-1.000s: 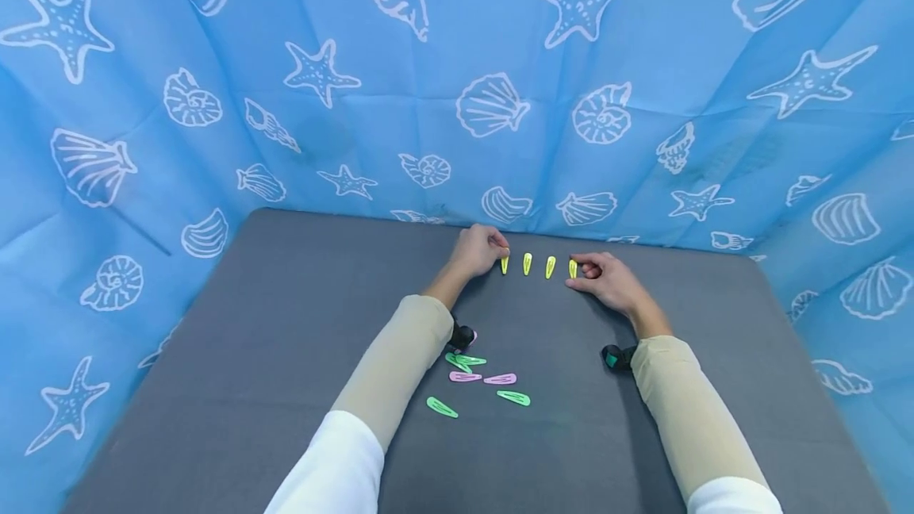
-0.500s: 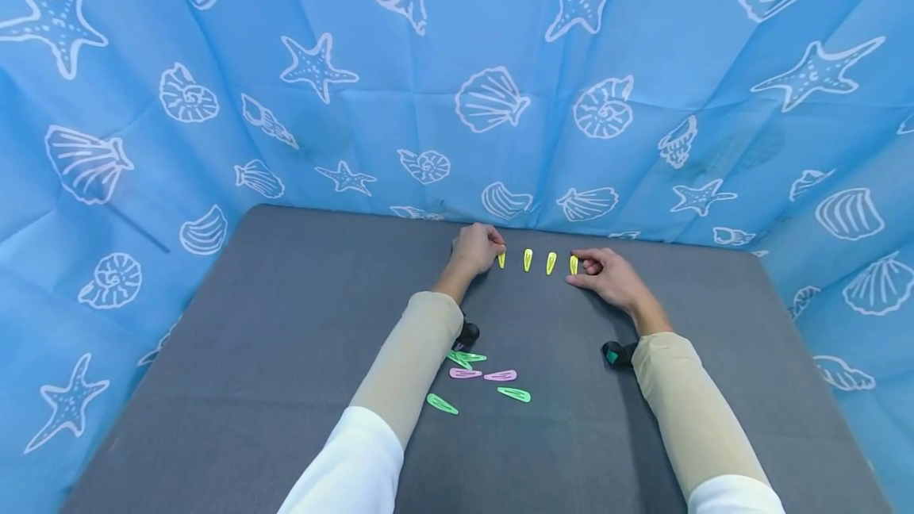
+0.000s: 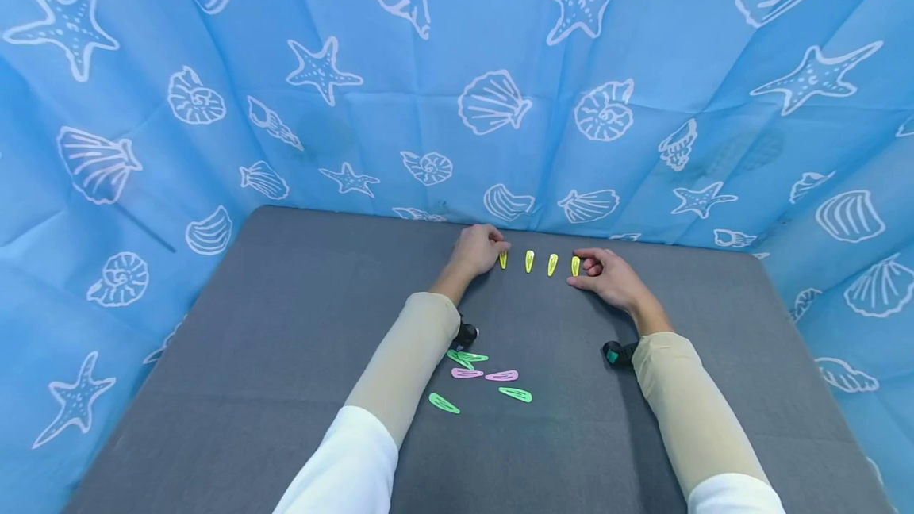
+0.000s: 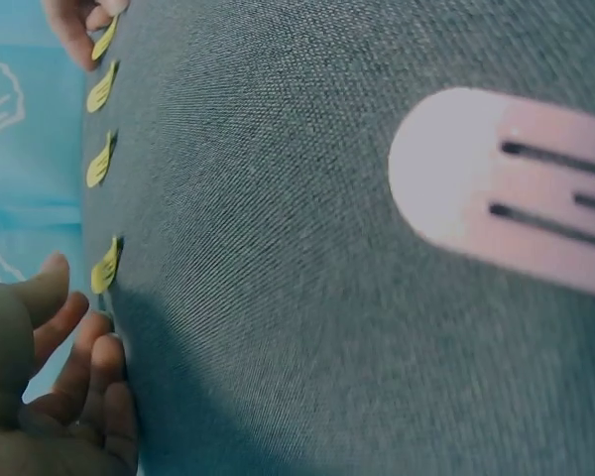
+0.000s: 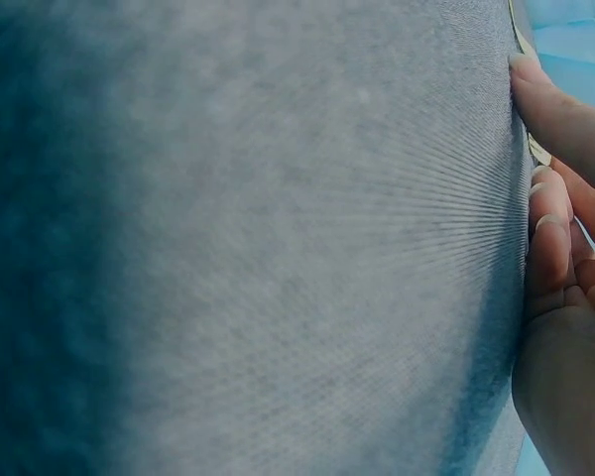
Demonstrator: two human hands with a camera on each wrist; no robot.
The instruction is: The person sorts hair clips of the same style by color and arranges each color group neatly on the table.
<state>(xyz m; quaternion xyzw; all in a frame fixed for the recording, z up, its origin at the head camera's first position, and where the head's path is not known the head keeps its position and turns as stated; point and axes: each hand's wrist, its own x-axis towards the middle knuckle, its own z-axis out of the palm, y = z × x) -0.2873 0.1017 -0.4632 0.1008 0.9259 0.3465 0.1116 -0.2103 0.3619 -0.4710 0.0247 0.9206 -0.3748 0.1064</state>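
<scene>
Four-in-line is avoided here: several yellow snap hair clips stand in a row near the table's back edge, among them two middle clips, one (image 3: 529, 262) and another (image 3: 553, 265). My left hand (image 3: 477, 251) is at the row's left end, its thumb overlapping the top of the leftmost clip (image 3: 503, 259) in the head view. In the left wrist view, that clip (image 4: 106, 266) lies just beyond the spread thumb and fingers. At the right end, my right hand (image 3: 605, 276) holds the rightmost clip (image 3: 575, 266) between thumb and index finger, one at each end.
Nearer on the grey table (image 3: 328, 276) lie pink hair clips (image 3: 501, 376) and several green hair clips (image 3: 444, 403), some overlapping beside the left forearm. A blue shell-print curtain (image 3: 400, 125) rises behind the table and at both sides. Wrist cameras (image 3: 618, 354) hang under both wrists.
The left thumb and fingers have shifted slightly at the leftmost yellow clip, which sits a little higher in view than a second ago. The right hand stays at the rightmost clip.
</scene>
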